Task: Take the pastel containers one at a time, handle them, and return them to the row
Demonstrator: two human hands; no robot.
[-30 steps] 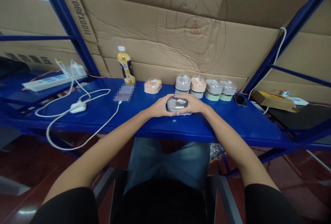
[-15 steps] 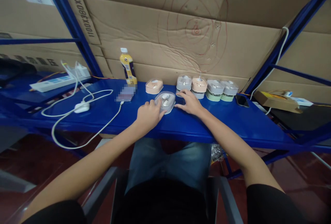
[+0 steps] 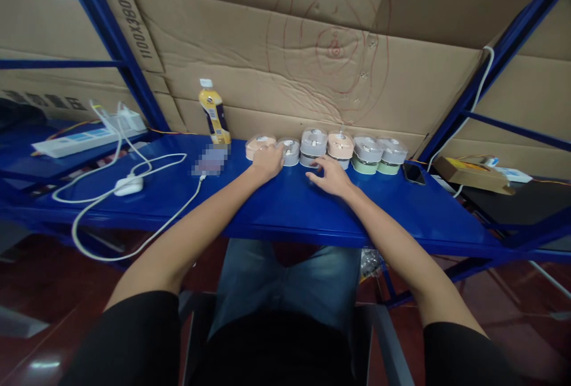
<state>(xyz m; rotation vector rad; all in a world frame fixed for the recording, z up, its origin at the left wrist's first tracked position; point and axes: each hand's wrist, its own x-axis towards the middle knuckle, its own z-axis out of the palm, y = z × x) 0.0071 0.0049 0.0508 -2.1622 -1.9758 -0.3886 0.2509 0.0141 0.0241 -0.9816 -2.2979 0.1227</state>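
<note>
My left hand (image 3: pixel 268 163) is closed, its fingers curled against the left side of a small grey box with a clear lid (image 3: pixel 289 151). Just left of that hand, and partly behind it, stands a single pink box with a clear lid (image 3: pixel 255 147). My right hand (image 3: pixel 331 176) is open and holds nothing, its fingers apart in front of a stack of grey boxes (image 3: pixel 313 143). To its right are a pink box on a grey one (image 3: pixel 340 145) and two stacks with grey boxes above green ones (image 3: pixel 367 151), (image 3: pixel 392 153).
A yellow drink bottle (image 3: pixel 215 113) stands at the back left of the blue table (image 3: pixel 294 210), near a blurred-out phone on a white cable (image 3: pixel 178 210). A charger (image 3: pixel 129 185) and power strip (image 3: pixel 89 141) lie further left. A black phone (image 3: pixel 414 173) and cardboard box (image 3: pixel 473 175) are right.
The grey box has moved back from the table's middle into line beside the pink box, with my left hand following. My right hand has come away from its side.
</note>
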